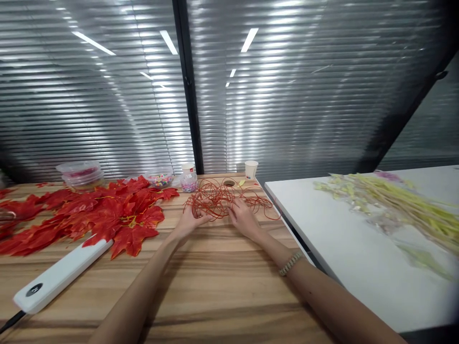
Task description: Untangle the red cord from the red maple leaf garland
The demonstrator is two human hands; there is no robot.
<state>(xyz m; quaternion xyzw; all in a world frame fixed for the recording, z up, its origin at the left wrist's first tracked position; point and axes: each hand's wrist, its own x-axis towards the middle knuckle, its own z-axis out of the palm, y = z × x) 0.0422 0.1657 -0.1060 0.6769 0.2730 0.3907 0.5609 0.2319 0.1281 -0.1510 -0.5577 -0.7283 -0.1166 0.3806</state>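
A loose tangle of thin red cord (213, 195) lies on the wooden table in front of me, its loops spreading to the right. My left hand (189, 221) is at its near left side, fingers closed on some strands. On the near right side, my right hand (243, 217) pinches cord between thumb and fingers. Parts of the fingertips are hidden among the loops. Just behind the tangle stand a small tub of pink and purple beads (189, 182) and a white paper cup (251, 169).
Red artificial maple leaves (107, 212) cover the left of the table, partly over a white power strip (64, 274). Behind them are stacked plastic containers (81, 174) and a tub of colourful beads (160, 179). Yellow strips (405, 200) lie on the white table (315, 229) at right, across a gap.
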